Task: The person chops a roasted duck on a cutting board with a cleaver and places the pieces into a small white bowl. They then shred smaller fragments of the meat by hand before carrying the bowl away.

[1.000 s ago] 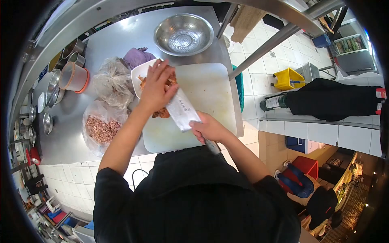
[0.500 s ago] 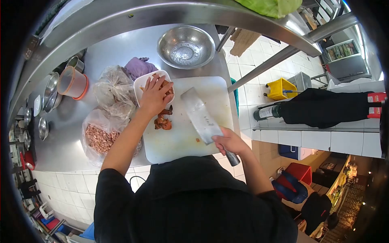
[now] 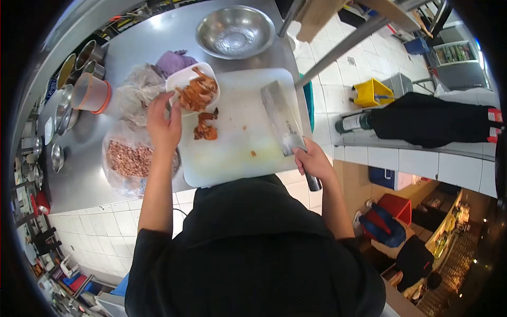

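My right hand [image 3: 317,160] grips the dark handle of a cleaver [image 3: 281,113], whose broad blade lies low over the right side of the white cutting board [image 3: 237,153]. At the near-left corner of a white square container [image 3: 207,67] is my left hand [image 3: 165,122], its fingers apart and holding nothing. Browned roast chicken pieces [image 3: 198,91] fill that container, which overlaps the board's far-left corner. Just below it on the board rests another browned chicken piece [image 3: 206,128]. Small scraps dot the board's surface.
Left of the board sit a plastic bag of chopped pinkish meat [image 3: 129,160] and a second knotted clear bag [image 3: 138,95]. A purple cloth [image 3: 174,62] and a metal colander [image 3: 235,33] are behind. An orange-rimmed tub [image 3: 91,94] stands farther left. A person [image 3: 414,261] is at lower right.
My left hand has lifted off the chicken in the container and moved left to its edge. The cleaver has shifted right across the board. The camera view has tilted.
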A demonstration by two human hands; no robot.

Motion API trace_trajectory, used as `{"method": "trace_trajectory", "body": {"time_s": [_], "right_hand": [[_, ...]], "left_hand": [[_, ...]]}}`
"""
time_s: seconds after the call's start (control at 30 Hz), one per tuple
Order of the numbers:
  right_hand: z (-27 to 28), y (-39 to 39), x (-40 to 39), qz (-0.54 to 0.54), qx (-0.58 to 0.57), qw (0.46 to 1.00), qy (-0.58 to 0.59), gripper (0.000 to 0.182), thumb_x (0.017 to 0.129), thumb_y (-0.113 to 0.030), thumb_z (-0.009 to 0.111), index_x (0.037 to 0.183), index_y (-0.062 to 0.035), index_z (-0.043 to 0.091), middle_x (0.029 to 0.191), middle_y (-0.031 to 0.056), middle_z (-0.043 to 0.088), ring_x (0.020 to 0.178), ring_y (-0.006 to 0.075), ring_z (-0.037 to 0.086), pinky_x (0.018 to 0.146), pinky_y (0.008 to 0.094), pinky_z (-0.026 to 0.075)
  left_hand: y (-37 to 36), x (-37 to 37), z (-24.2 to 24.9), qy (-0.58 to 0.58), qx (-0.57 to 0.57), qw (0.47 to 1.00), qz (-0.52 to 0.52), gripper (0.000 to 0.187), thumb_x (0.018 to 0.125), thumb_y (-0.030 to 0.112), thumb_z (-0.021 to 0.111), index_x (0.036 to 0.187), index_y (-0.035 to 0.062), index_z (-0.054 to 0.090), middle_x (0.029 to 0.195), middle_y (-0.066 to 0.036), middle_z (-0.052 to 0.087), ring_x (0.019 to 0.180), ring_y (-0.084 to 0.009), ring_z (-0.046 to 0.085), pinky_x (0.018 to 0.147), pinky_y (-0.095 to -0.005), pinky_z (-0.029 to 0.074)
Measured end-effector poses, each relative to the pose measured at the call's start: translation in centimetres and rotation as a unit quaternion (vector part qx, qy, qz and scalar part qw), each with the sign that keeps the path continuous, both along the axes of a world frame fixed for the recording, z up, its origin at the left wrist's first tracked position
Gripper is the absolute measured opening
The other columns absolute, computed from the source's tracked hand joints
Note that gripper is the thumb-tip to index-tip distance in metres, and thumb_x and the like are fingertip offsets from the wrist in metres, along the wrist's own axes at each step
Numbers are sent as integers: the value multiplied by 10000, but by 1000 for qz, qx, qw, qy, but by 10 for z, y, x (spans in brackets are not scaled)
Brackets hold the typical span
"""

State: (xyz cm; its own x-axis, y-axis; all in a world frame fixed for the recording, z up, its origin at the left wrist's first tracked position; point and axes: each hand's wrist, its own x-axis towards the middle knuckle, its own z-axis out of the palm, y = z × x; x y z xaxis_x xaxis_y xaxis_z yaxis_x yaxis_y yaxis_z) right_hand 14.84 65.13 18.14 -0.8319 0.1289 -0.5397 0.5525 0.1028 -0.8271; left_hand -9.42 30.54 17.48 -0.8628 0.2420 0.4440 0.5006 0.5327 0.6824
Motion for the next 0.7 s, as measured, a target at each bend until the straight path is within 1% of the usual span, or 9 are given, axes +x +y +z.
{"method": "trace_trajectory", "body": {"time_s": [0.1,0.2,0.33,0.43,0.47,0.53,0.57,0.63,0.7], "right_hand": [[-9,10,8,5,34,999,4,109,1029,-118,535,1087,-25,537,593,10,528,458,120,519,442,287,421],[-12,12,9,14,46,999,-15,113,1030,-121,538,1086,-23,538,599,13,530,462,118,521,445,286,427],[-22,11,9,13,19,1000,-13,121,1027,-125,552,1082,-18,540,613,18,534,473,116,527,450,286,434],[-30,10,7,11,28,999,-18,130,1023,-135,567,1063,-15,538,627,27,545,490,118,539,458,294,445],[-38,10,8,29,105,994,11,138,1023,-144,571,1048,-15,531,632,27,544,499,111,538,462,293,445],[-27,5,6,43,196,978,49,178,1017,-170,575,1013,-3,512,663,130,610,540,247,619,524,410,497],[-19,2,6,36,201,978,47,178,1017,-170,575,1013,-3,512,663,130,610,540,247,619,524,410,497],[-1,-4,3,83,349,933,17,188,1002,-180,549,1057,-1,529,828,287,661,820,489,649,748,569,499],[3,-2,3,107,373,922,-4,184,1003,-177,537,1072,-7,515,827,296,662,817,502,647,749,594,491]], "left_hand": [[-16,40,-18,-119,-73,990,-22,363,902,153,705,1244,39,660,1283,-179,639,1164,-377,618,1015,-451,494],[-9,71,-39,-157,-161,974,-22,426,873,155,740,1270,38,639,1229,-176,659,1150,-381,627,1008,-444,501],[16,79,-54,-202,-117,972,4,491,839,164,781,1288,42,626,1195,-175,668,1153,-379,627,1014,-441,500],[40,74,-64,-226,-59,971,-50,506,818,160,807,1280,44,634,1236,-170,663,1187,-368,616,1031,-440,494],[52,74,-69,-207,-68,973,-77,497,814,151,809,1269,45,638,1251,-163,664,1192,-362,616,1035,-438,495],[78,77,-69,-192,-87,970,-118,459,809,129,810,1229,43,647,1292,-147,661,1209,-350,615,1047,-432,496],[87,77,-69,-191,-84,970,-126,459,809,129,810,1229,43,647,1292,-147,661,1209,-350,615,1047,-432,496],[101,75,-70,-184,-84,970,-132,438,807,116,804,1210,42,648,1287,-151,659,1207,-354,615,1046,-428,496],[106,74,-71,-187,-83,970,-131,436,806,112,801,1209,44,649,1283,-150,658,1204,-356,615,1042,-428,498]]}}
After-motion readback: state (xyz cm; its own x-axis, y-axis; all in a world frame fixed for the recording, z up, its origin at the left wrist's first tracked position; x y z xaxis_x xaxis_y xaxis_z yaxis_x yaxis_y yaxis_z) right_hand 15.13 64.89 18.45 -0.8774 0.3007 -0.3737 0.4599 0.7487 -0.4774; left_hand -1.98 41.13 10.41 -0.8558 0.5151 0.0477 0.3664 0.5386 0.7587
